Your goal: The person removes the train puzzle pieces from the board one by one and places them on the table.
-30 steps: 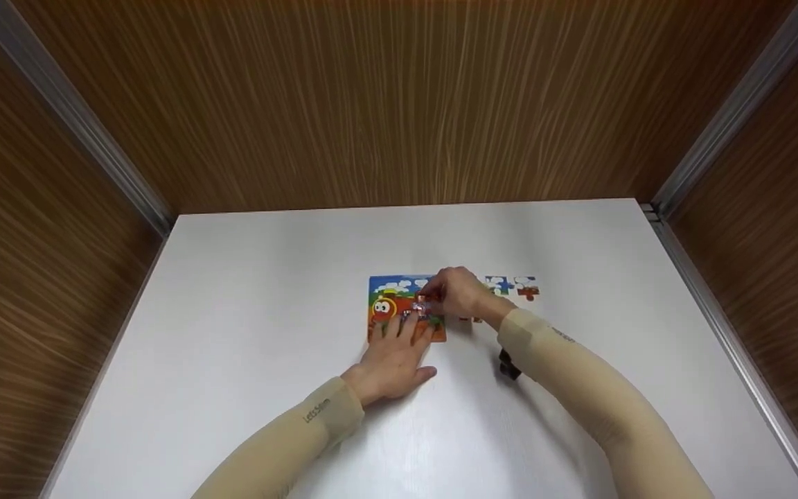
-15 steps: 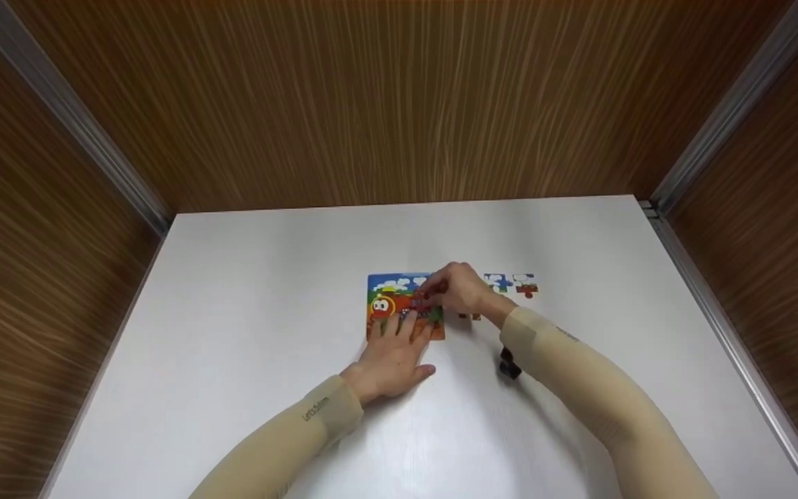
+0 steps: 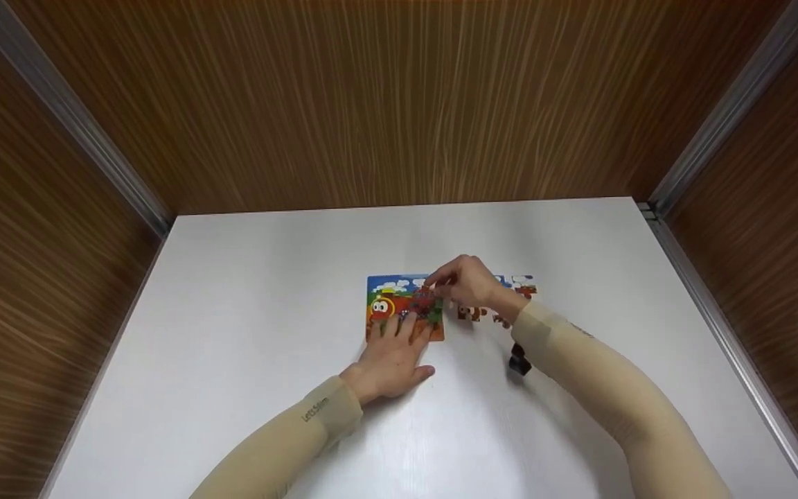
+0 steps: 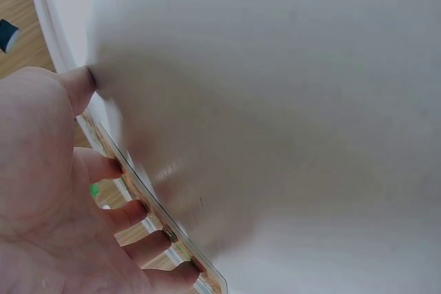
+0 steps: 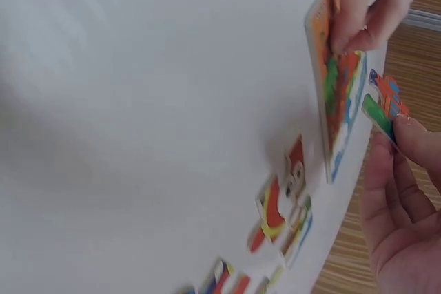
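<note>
- Flat rectangular puzzle (image 3: 388, 283), brightly printed, on the smooth white table (image 3: 267, 277); left hand (image 3: 388, 366) rests on its near edge, fingers spread, grip loose
- Right hand (image 3: 474, 281) at the puzzle's right side; its grip pinches a thin puzzle piece (image 5: 386, 101)
- Right wrist view alone clearly shows that piece's green, orange and blue print; left wrist view shows four fingertips along the puzzle's edge

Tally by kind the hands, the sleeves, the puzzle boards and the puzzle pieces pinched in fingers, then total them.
Left hand and right hand: 2
Left sleeve and right sleeve: 2
Puzzle board: 1
Pinched puzzle piece: 1
Total: 6
</note>
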Motion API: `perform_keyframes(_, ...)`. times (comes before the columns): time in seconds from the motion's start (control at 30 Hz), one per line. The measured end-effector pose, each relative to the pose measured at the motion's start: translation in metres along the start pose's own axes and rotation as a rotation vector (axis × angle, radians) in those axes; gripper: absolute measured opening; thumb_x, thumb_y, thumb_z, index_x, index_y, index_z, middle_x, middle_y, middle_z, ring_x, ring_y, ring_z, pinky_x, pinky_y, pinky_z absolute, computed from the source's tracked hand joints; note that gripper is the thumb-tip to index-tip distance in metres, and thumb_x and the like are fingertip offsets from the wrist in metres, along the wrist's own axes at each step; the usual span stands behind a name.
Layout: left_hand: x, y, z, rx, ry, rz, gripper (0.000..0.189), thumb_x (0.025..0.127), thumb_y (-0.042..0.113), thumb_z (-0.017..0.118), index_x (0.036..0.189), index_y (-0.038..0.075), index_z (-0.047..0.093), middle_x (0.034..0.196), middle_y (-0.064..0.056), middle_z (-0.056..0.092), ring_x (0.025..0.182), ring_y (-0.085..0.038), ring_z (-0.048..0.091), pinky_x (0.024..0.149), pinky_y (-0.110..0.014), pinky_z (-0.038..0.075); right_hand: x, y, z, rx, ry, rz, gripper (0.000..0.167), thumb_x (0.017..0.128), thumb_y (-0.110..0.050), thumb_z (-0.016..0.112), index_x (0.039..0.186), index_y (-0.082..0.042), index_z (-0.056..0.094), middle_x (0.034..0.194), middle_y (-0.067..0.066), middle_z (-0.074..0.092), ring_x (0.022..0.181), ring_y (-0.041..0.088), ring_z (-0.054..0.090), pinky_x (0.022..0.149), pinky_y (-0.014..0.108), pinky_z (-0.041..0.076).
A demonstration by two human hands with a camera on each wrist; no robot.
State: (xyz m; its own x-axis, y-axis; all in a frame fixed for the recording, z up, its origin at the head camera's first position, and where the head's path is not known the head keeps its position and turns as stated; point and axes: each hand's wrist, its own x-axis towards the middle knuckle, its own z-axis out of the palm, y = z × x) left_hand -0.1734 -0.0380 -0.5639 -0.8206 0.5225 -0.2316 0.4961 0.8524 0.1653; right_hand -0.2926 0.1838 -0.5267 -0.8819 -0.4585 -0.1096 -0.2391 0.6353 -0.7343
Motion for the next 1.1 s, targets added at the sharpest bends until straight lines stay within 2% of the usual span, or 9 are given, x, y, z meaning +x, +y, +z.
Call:
perform_keyframes(0.13, 0.0, 0.001, 0.001, 0.004, 0.003, -0.005, 0.081, 0.113, 0.063, 0.053, 0.178, 0.02, 0.034, 0.188, -0.018, 0.024, 0.172, -0.048, 0.027, 0.136, -0.074, 0.029, -0.006, 0.0, -0.01, 0.005, 0.019, -0.017, 0.025, 0.106, -0.005, 0.075, 0.123, -0.016, 0.089, 0.129, 0.011, 0.085, 0.094, 0.022, 0.073, 0.075, 0.027, 0.059)
perform_keyframes(0.23, 0.0, 0.001, 0.001, 0.003, 0.0, -0.015, 0.081, 0.113, 0.064, 0.054, 0.179, 0.021, 0.034, 0.188, -0.017, 0.024, 0.172, -0.047, 0.027, 0.136, -0.074, 0.029, -0.01, 0.001, -0.019, 0.014, 0.022, -0.03, 0.025, 0.106, -0.004, 0.074, 0.124, -0.015, 0.088, 0.129, 0.015, 0.085, 0.094, 0.025, 0.077, 0.075, 0.026, 0.063)
perform_keyframes(0.43, 0.001, 0.003, 0.001, -0.008, -0.007, -0.027, 0.082, 0.113, 0.064, 0.054, 0.179, 0.021, 0.031, 0.189, -0.017, 0.022, 0.173, -0.049, 0.025, 0.137, -0.074, 0.026, -0.018, 0.002, -0.039, 0.034, 0.043, -0.011, 0.025, 0.106, -0.005, 0.075, 0.125, -0.014, 0.088, 0.12, 0.014, 0.086, 0.097, 0.038, 0.081, 0.08, 0.037, 0.069)
perform_keyframes(0.5, 0.001, 0.003, 0.001, -0.008, -0.001, -0.025, 0.082, 0.113, 0.064, 0.054, 0.179, 0.021, 0.031, 0.189, -0.017, 0.022, 0.173, -0.049, 0.025, 0.137, -0.074, 0.026, -0.023, 0.004, -0.046, 0.041, 0.055, -0.008, 0.025, 0.106, -0.005, 0.075, 0.125, -0.013, 0.088, 0.121, 0.015, 0.086, 0.099, 0.042, 0.08, 0.079, 0.037, 0.068)
perform_keyframes(0.6, 0.001, 0.002, 0.002, -0.005, 0.008, -0.02, 0.082, 0.113, 0.064, 0.054, 0.18, 0.021, 0.031, 0.189, -0.018, 0.023, 0.172, -0.048, 0.026, 0.136, -0.075, 0.027, -0.029, 0.009, -0.056, 0.036, 0.077, -0.009, 0.024, 0.106, -0.004, 0.075, 0.125, -0.012, 0.087, 0.122, 0.018, 0.085, 0.097, 0.041, 0.079, 0.077, 0.035, 0.067)
perform_keyframes(0.8, 0.001, 0.003, 0.002, 0.007, 0.01, -0.014, 0.082, 0.113, 0.065, 0.052, 0.18, 0.021, 0.03, 0.189, -0.018, 0.022, 0.172, -0.048, 0.026, 0.136, -0.075, 0.028, -0.043, 0.024, -0.072, 0.002, 0.11, -0.026, 0.023, 0.104, -0.002, 0.076, 0.123, -0.008, 0.088, 0.121, 0.023, 0.084, 0.088, 0.037, 0.074, 0.068, 0.022, 0.057)
perform_keyframes(0.97, 0.001, 0.002, 0.003, 0.009, 0.01, -0.013, 0.082, 0.113, 0.065, 0.052, 0.18, 0.021, 0.031, 0.189, -0.017, 0.021, 0.172, -0.049, 0.026, 0.136, -0.075, 0.027, -0.055, 0.036, -0.084, 0.01, 0.103, 0.035, 0.023, 0.104, -0.003, 0.076, 0.123, -0.01, 0.088, 0.116, 0.022, 0.085, 0.079, 0.032, 0.073, 0.061, 0.027, 0.06)
perform_keyframes(1.1, 0.003, 0.002, 0.004, 0.005, 0.018, -0.012, 0.082, 0.113, 0.064, 0.053, 0.179, 0.021, 0.031, 0.189, -0.018, 0.022, 0.172, -0.048, 0.027, 0.136, -0.075, 0.027, -0.064, 0.045, -0.092, 0.011, 0.098, 0.061, 0.023, 0.104, -0.003, 0.076, 0.124, -0.009, 0.087, 0.116, 0.02, 0.086, 0.081, 0.028, 0.075, 0.064, 0.029, 0.064)
